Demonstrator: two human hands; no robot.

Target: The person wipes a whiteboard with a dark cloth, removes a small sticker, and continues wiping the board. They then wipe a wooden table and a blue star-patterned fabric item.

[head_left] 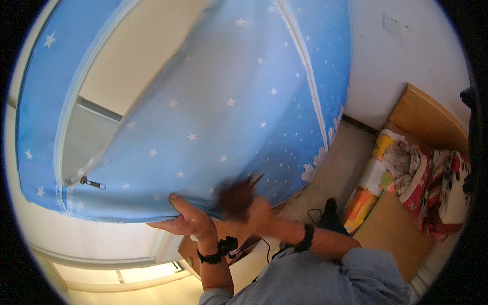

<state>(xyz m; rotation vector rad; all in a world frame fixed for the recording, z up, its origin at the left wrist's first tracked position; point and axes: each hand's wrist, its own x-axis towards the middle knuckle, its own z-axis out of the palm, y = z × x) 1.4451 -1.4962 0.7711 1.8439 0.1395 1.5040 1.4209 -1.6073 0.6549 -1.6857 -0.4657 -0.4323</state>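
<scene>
A large light-blue fabric cover point(203, 122) with white stars hangs in front of me, with a zipper opening at its left side. The zipper pull point(93, 183) sits low by that opening. My left hand point(189, 217) pinches the cover's bottom edge, thumb on the front and fingers behind it. Close to its right, my right hand point(261, 216) is closed on a dark reddish-brown thing point(235, 199), held against or just in front of the cloth. Motion blurs this thing, so its kind is unclear; a pointed bit sticks up from it.
On the right stands a wooden bed frame point(427, 114) with crumpled patterned bedding point(437, 183) in it. A wall socket point(391, 23) is at the upper right. White door panels point(107, 241) lie at the lower left, and a brown box-like thing point(189, 251) is below my hands.
</scene>
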